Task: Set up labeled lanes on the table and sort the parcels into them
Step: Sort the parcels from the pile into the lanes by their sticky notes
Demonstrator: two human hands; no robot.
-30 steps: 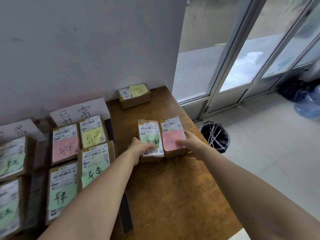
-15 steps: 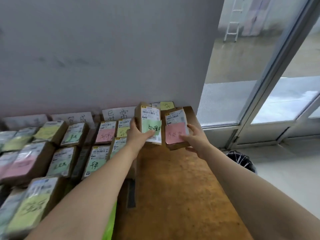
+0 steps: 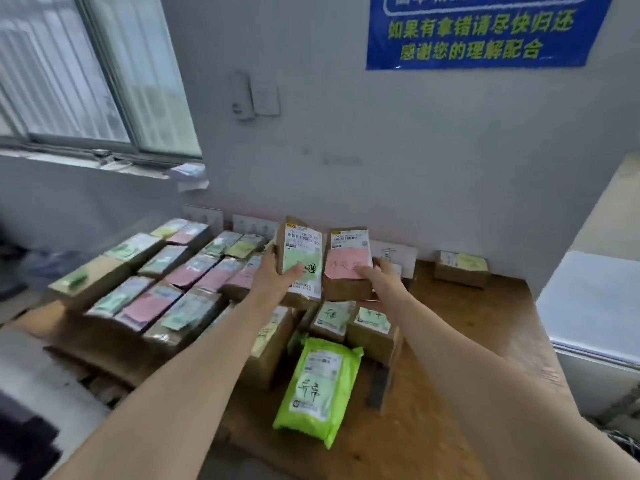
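Both hands (image 3: 277, 277) (image 3: 379, 278) lifted 2 parcels (image 3: 301, 261) (image 3: 348, 263) off table (image 3: 450, 393), now over sorted rows

Brown wooden table (image 3: 467, 358) set against the wall. Rows of cardboard parcels (image 3: 166, 289) with coloured notes cover its left half. A green plastic mailer (image 3: 317, 386) lies near the front edge; a single box (image 3: 460, 268) sits at the back right corner.

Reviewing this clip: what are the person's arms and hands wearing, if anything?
Nothing visible. Both forearms are bare up to the frame edge, with no sleeves or cuffs. The left hand and right hand have no gloves, and no watch, bracelet or rings can be seen.
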